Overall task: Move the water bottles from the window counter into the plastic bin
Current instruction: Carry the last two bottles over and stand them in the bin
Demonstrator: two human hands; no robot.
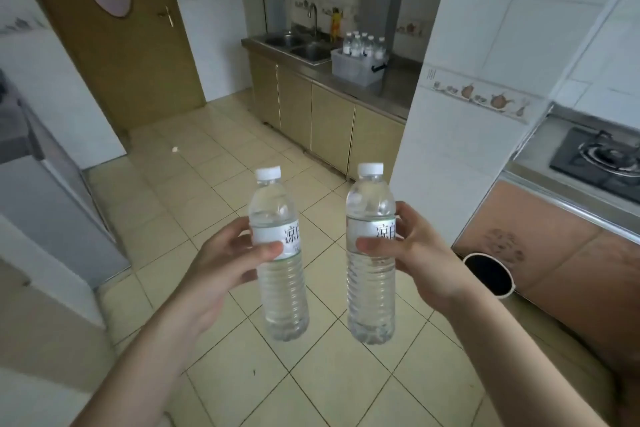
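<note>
My left hand (221, 267) grips a clear water bottle (282, 295) with a white cap and white label, held upright over the tiled floor. My right hand (419, 253) grips a second, matching water bottle (370, 298), also upright, a little to the right of the first. Far ahead, a translucent plastic bin (353, 69) stands on the steel counter beside the sink. Several more capped bottles (363, 45) stand upright inside it. The window counter is not in view.
A double steel sink (298, 45) with a tap lies left of the bin, above beige cabinets (329, 121). A white tiled pillar (460, 114) stands on the right. A gas hob (602, 156) sits at far right, a brown door (114, 45) at the back left, grey furniture (45, 204) at left.
</note>
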